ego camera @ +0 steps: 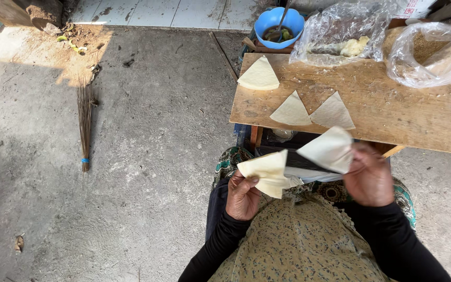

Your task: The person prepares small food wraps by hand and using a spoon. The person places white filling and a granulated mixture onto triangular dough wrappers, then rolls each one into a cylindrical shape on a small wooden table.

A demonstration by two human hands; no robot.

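**Pastry triangles at the wooden board**

Just off the near edge of the wooden board [392, 112], above the person's lap, both hands are busy with thin pale pastry sheets. The left hand [242, 196] is closed on a small stack of triangular sheets [267, 172], thumb pressed on top. The right hand [369, 176] pinches a single sheet [330, 150], lifted and slightly blurred, just beside the stack but apart from it.

On the board lie three more triangles: one [259, 75] near the far left corner, two [292, 111] [333, 112] side by side at the near edge, their corners touching. Along the far edge sit two clear plastic bags [340, 28] [431, 47] and a blue bowl [272, 23]. A stick broom [84, 122] lies on the concrete floor, well apart to the left.
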